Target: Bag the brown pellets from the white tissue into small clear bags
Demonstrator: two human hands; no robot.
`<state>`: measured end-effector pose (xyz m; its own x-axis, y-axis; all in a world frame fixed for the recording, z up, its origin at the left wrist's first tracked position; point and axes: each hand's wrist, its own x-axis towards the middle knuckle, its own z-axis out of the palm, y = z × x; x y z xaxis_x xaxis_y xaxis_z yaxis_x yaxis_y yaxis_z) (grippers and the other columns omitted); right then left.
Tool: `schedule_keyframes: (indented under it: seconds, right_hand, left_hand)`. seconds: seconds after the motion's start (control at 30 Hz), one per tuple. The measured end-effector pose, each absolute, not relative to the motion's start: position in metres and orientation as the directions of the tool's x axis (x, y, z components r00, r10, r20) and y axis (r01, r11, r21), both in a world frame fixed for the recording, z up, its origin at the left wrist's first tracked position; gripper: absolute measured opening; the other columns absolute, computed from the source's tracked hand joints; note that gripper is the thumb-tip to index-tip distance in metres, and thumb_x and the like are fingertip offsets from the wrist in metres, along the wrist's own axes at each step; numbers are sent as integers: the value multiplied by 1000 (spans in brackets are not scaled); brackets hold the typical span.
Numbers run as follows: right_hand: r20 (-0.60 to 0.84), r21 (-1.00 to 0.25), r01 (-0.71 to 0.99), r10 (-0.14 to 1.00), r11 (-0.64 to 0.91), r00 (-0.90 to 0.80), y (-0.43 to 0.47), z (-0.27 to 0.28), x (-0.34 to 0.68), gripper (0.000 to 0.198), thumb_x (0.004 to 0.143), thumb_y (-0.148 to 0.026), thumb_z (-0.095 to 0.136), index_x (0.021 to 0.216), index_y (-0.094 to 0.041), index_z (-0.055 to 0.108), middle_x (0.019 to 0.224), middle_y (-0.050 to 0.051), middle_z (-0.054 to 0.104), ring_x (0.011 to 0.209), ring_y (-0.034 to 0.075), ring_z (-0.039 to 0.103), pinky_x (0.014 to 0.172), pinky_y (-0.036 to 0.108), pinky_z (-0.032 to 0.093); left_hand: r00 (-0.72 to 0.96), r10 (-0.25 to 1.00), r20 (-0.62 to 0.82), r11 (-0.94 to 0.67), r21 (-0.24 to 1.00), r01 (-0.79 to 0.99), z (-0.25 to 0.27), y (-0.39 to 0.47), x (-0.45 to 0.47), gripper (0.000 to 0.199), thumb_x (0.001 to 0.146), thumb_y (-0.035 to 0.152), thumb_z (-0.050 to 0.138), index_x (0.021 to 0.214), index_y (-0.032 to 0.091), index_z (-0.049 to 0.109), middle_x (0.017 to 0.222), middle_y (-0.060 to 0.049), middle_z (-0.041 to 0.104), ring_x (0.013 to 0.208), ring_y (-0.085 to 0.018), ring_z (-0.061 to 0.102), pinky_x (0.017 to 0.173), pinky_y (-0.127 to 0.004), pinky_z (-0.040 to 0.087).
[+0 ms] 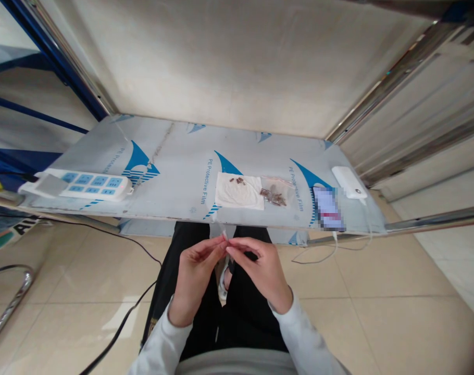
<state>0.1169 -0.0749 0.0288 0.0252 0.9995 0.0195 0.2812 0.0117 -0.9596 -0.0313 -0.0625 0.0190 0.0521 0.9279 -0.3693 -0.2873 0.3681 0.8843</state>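
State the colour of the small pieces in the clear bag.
The small pieces look brown, seen best in the head view.

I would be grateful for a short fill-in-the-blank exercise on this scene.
The power strip lies toward the ____ end of the shelf.
The clear bag lies ____ the white sheet and the phone.
The trousers seen beneath the left hand and right hand are ____ in colour.
Missing words: left; between; black.
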Motion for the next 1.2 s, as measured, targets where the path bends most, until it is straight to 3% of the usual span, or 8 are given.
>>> schedule_keyframes:
  seconds: [0.37, 0.43, 0.53, 0.67, 1.0, 1.1, 1.2]
  right_hand:
    - [177, -903, 406, 982, 138, 60, -77, 21, 102, 17, 85, -17, 59, 94, -22, 73, 89, 3, 75, 76, 17, 70, 73, 27, 56]
    - [206, -892, 432, 969, 131, 132, -81, 17, 102, 17, 86, -17, 58, 96, -21, 71, 89, 3, 74, 75, 16, 69, 72, 25, 55]
    - [242, -864, 489, 949, 117, 200, -86, 12, 102, 16, 87, -15, 55, 97, -20, 66, 88, 4, 71, 75, 15, 67, 71, 25, 54]
    - [256, -811, 556, 965, 183, 55, -89, 9, 99, 19, 85, -7, 51, 91, -21, 62, 93, 4, 66, 85, 16, 65, 78, 26, 51]
    - [157, -828, 543, 988, 139, -15, -91, 1, 103, 19, 79, -3, 58, 85, -21, 58, 75, -1, 63, 67, 13, 62, 66, 22, 49]
    - [170, -859, 483, 984, 170, -44, -90, 3, 104, 21, 81, -2, 54, 86, -21, 62, 84, 0, 64, 77, 13, 63, 73, 22, 50]
    - [164, -856, 485, 984, 178, -72, -88, 4, 103, 28, 84, -4, 52, 97, -24, 66, 99, 3, 64, 91, 15, 63, 83, 25, 50]
  left_hand:
    - [31, 884, -467, 451, 832, -322, 8, -61, -34, 31, 65, 33, 77, 90, 13, 74, 91, -10, 75, 80, -17, 70, 74, -24, 57]
    - [-5, 900, -436, 424, 876, -230, 7, -61, -33, 30, 66, 34, 76, 88, 14, 74, 88, -9, 76, 80, -18, 71, 74, -24, 56]
    - [-94, 935, -342, 348, 935, 59, 11, -64, -31, 25, 68, 36, 73, 84, 17, 74, 82, -5, 76, 76, -18, 71, 71, -24, 56]
    - [-133, 971, -198, 236, 888, 396, 22, -69, -28, 18, 73, 36, 67, 78, 20, 73, 72, -1, 74, 66, -16, 70, 64, -22, 54]
    - [-36, 999, -24, 42, 761, 647, 22, -70, -37, 15, 80, 34, 60, 76, 21, 68, 69, 1, 72, 60, -13, 66, 58, -21, 49]
    - [-34, 999, -38, 51, 765, 642, 22, -70, -37, 17, 80, 35, 59, 76, 21, 67, 69, 1, 71, 60, -13, 66, 58, -21, 48]
    - [-17, 999, -47, 47, 765, 643, 25, -70, -34, 15, 80, 34, 58, 75, 22, 67, 69, 2, 71, 59, -12, 65, 58, -21, 47]
